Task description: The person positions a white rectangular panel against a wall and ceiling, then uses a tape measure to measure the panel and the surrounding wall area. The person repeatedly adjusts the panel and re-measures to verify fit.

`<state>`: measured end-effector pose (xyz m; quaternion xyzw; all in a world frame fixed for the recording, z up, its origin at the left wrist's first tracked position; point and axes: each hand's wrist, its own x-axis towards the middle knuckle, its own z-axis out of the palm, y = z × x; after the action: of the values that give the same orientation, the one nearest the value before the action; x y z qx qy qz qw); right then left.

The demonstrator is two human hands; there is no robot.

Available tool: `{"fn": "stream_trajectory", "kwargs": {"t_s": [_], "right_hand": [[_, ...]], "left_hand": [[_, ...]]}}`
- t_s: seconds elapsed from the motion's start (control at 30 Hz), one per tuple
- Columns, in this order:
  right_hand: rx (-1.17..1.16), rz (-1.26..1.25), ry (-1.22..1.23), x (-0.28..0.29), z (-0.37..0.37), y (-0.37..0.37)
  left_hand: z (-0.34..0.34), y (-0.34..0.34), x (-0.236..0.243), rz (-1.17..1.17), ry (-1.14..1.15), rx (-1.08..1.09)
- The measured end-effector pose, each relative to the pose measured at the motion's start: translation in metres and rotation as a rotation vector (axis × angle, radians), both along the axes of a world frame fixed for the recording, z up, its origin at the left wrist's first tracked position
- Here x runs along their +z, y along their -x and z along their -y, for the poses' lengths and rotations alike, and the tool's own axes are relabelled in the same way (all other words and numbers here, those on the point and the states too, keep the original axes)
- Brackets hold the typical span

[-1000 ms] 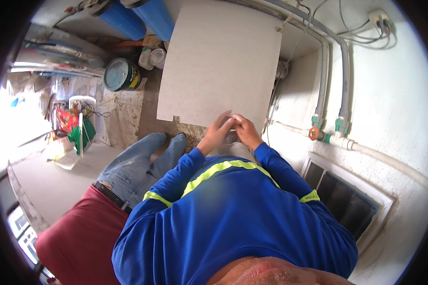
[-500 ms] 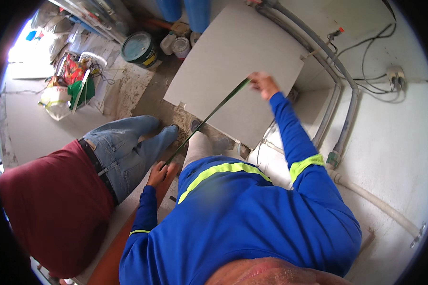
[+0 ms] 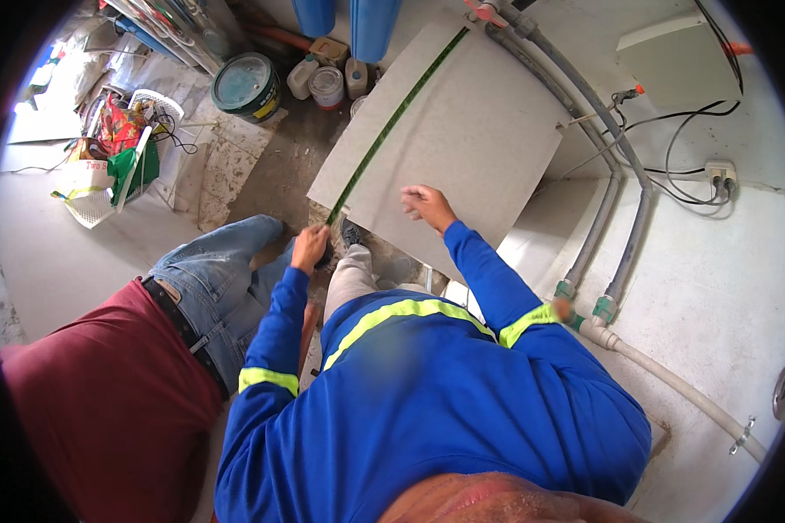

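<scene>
A large pale grey board (image 3: 471,131) lies in front of me. Across its left part runs a long, thin dark green strip (image 3: 399,118), which looks like a measuring tape. My left hand (image 3: 310,248) is closed on its near end at the board's near left corner; whatever lies inside the fist is hidden. The strip's far end reaches the board's far edge. My right hand (image 3: 427,206) hovers over the near part of the board, fingers apart and slightly bent, holding nothing.
A person in a maroon shirt (image 3: 105,383) and jeans bends over at my left. Grey pipes (image 3: 641,227) run along the right wall, near a socket (image 3: 721,174). A teal-lidded bucket (image 3: 246,84), small containers (image 3: 327,85) and a white basket (image 3: 92,212) stand beyond.
The strip was stretched in the air between both hands; now it lies over the board. My right hand has let go and come nearer. My left hand has moved forward.
</scene>
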<state>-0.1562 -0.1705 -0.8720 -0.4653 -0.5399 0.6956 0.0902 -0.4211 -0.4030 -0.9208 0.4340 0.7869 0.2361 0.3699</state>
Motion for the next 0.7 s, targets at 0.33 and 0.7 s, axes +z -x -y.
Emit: {"fn": "stream_trajectory", "kwargs": {"t_s": [0.33, 0.7], "right_hand": [[-0.763, 0.829, -0.671, -0.051, 0.024, -0.206], [-0.836, 0.38, -0.108, -0.067, 0.034, -0.216]], "left_hand": [[-0.041, 0.03, 0.015, 0.285, 0.052, 0.196], [-0.062, 0.032, 0.027, 0.419, 0.099, 0.295]]}}
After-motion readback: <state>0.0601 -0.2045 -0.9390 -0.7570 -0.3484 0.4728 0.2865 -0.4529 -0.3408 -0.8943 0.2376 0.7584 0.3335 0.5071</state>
